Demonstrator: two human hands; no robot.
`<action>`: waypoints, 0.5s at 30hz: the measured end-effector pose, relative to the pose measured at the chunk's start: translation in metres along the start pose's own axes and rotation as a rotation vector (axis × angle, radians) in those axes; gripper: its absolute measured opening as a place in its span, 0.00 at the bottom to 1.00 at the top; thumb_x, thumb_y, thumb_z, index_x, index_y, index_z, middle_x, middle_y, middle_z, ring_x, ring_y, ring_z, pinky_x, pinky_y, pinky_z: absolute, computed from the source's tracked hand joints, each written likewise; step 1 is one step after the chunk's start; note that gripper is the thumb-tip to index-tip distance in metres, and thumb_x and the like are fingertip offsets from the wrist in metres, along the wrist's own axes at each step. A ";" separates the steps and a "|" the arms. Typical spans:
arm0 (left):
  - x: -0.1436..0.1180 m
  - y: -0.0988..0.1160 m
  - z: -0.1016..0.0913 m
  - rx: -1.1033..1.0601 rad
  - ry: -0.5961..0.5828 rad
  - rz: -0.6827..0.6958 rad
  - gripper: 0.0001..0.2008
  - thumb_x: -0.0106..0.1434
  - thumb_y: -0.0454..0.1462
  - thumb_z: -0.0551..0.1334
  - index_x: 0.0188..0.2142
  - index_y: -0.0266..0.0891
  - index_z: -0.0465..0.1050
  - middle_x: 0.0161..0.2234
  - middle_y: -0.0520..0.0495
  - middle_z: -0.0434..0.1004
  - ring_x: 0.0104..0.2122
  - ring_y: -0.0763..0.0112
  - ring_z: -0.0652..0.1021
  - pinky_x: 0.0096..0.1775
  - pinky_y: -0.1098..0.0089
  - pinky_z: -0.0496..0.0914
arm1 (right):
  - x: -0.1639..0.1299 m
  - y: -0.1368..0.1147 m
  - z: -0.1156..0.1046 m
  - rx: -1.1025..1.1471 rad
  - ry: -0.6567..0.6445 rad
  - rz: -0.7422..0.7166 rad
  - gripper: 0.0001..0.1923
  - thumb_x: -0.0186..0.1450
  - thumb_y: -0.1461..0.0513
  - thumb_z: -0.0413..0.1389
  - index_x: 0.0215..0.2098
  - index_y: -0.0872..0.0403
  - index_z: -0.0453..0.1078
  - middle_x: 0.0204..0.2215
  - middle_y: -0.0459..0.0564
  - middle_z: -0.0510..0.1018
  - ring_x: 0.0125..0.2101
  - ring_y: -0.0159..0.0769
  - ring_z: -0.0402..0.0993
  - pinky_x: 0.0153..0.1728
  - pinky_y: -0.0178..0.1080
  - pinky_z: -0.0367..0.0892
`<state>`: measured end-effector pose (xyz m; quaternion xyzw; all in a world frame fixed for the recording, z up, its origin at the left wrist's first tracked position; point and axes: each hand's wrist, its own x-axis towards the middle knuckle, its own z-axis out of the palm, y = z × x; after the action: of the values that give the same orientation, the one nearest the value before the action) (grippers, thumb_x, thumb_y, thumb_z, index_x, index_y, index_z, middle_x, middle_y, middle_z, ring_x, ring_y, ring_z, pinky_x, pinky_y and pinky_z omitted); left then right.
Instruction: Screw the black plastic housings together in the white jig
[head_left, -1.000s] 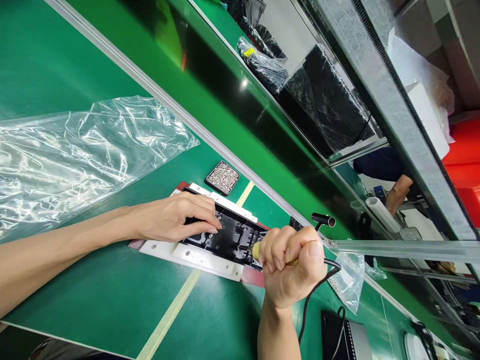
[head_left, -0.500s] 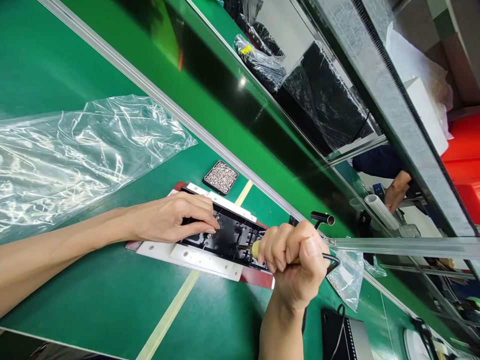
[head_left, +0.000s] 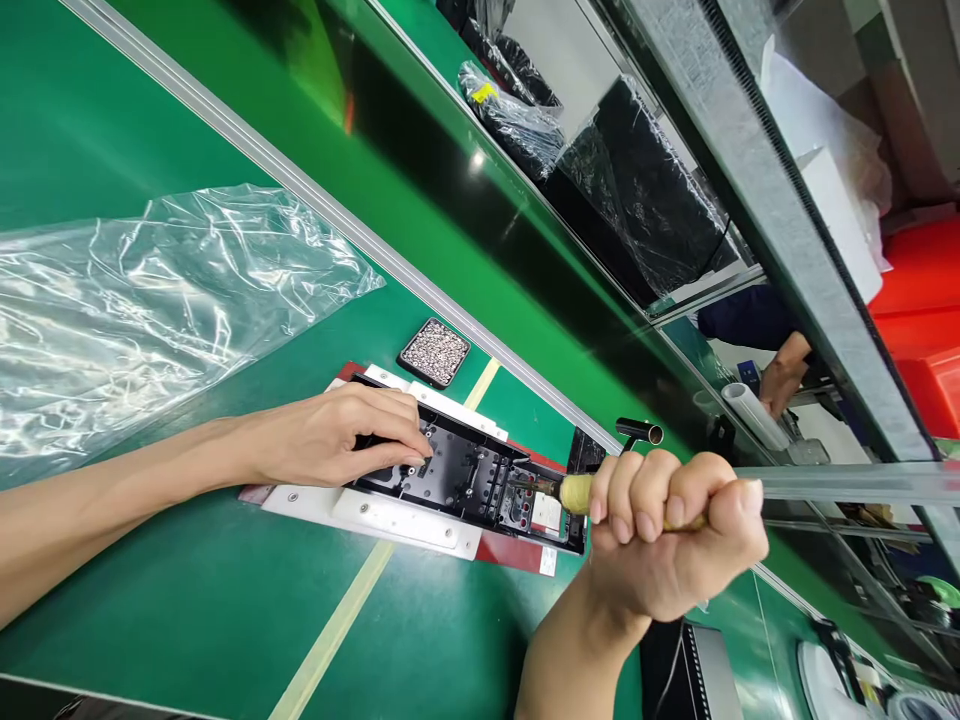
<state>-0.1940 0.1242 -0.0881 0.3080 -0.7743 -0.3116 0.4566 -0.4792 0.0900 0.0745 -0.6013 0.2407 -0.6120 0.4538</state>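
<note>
Right hand [head_left: 667, 540]: nearest, 4 o'clock of black housing [head_left: 450, 463]; grip clenched round yellow-handled tool [head_left: 576, 494], tip over housing, contact unclear.
Left hand [head_left: 367, 435]: at housing's 9 o'clock end, fingertips on it; cannot tell if grip pinches anything.
Housing: on bench [head_left: 450, 640], between white blocks [head_left: 405, 522].
Metal-bits tray [head_left: 420, 375]: near, 12 o'clock.
Clear plastic [head_left: 187, 310]: 10 o'clock.

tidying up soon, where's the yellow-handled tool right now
In the head view, the yellow-handled tool is right of centre, gripped in the right hand and pointing left over the black housing.
</note>
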 end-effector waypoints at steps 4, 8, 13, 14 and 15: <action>0.000 0.000 0.000 0.001 0.011 0.004 0.11 0.87 0.37 0.68 0.54 0.45 0.93 0.44 0.45 0.93 0.44 0.63 0.89 0.51 0.68 0.84 | 0.008 0.011 0.001 -0.013 0.155 0.014 0.32 0.85 0.54 0.55 0.22 0.50 0.56 0.13 0.36 0.54 0.10 0.25 0.47 0.12 0.27 0.62; 0.001 0.000 0.001 -0.008 0.025 0.013 0.11 0.87 0.37 0.67 0.54 0.45 0.93 0.44 0.46 0.93 0.43 0.64 0.89 0.51 0.69 0.83 | 0.011 0.020 0.009 -0.002 0.169 0.031 0.30 0.81 0.52 0.62 0.23 0.50 0.59 0.13 0.35 0.56 0.11 0.25 0.48 0.11 0.28 0.61; 0.001 0.001 0.002 -0.005 0.014 -0.009 0.11 0.87 0.38 0.67 0.53 0.44 0.93 0.44 0.46 0.93 0.44 0.64 0.89 0.50 0.69 0.82 | 0.007 0.022 0.023 -0.010 0.104 -0.025 0.32 0.84 0.52 0.58 0.23 0.50 0.57 0.13 0.35 0.55 0.10 0.24 0.46 0.12 0.27 0.59; 0.001 0.001 0.002 0.000 0.009 -0.014 0.12 0.88 0.38 0.67 0.53 0.44 0.93 0.44 0.45 0.93 0.44 0.63 0.89 0.50 0.69 0.82 | 0.006 0.022 0.025 -0.014 0.093 -0.025 0.33 0.85 0.51 0.58 0.23 0.50 0.56 0.13 0.35 0.55 0.10 0.24 0.46 0.12 0.27 0.59; 0.001 0.002 0.002 0.004 0.004 -0.017 0.12 0.88 0.39 0.67 0.53 0.43 0.93 0.44 0.45 0.93 0.44 0.62 0.89 0.49 0.68 0.82 | 0.005 0.022 0.028 -0.016 0.085 -0.018 0.34 0.85 0.50 0.59 0.23 0.50 0.56 0.13 0.35 0.55 0.11 0.24 0.47 0.12 0.27 0.59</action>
<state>-0.1962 0.1249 -0.0871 0.3164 -0.7712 -0.3133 0.4550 -0.4460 0.0821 0.0628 -0.5806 0.2590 -0.6392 0.4328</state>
